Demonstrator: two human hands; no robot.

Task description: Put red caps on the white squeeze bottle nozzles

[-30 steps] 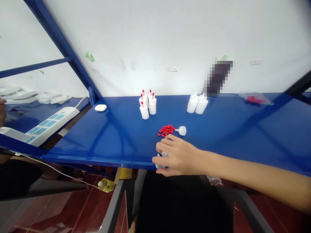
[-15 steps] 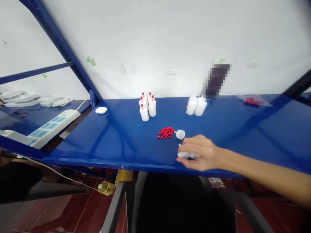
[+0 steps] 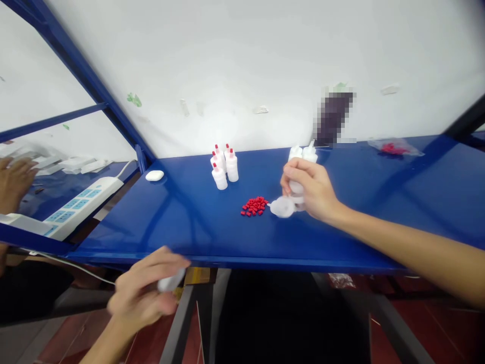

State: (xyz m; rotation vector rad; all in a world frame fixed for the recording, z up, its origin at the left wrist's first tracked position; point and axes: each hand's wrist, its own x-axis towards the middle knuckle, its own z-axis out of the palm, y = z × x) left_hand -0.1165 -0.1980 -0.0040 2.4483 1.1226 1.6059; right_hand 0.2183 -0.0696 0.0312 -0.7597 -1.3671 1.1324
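Note:
My right hand (image 3: 308, 189) is closed, thumb and fingers round a white plastic piece (image 3: 296, 187), blurred and partly hidden by the hand. Just below it, a white nozzle-tipped piece (image 3: 282, 207) points left, its tip by a pile of small red caps (image 3: 254, 206). Whether the hand touches that piece I cannot tell. Lower left, in front of the table edge, my left hand (image 3: 146, 285) curls round another white plastic piece (image 3: 171, 281), smeared by motion. Behind my right hand stand two white bottles (image 3: 309, 153) without red caps, partly covered by it.
Several white bottles with red tips (image 3: 232, 167) stand left of centre on the blue table (image 3: 182, 222). A white oval case (image 3: 154, 175), a power strip (image 3: 81, 202) and a bag of red pieces (image 3: 396, 147) lie around. Another person's hand (image 3: 17, 182) shows far left.
My right hand has moved up and away from the table's front edge toward the standing bottles. My left hand has come into view at lower left with a white piece. Another person's hand appears far left.

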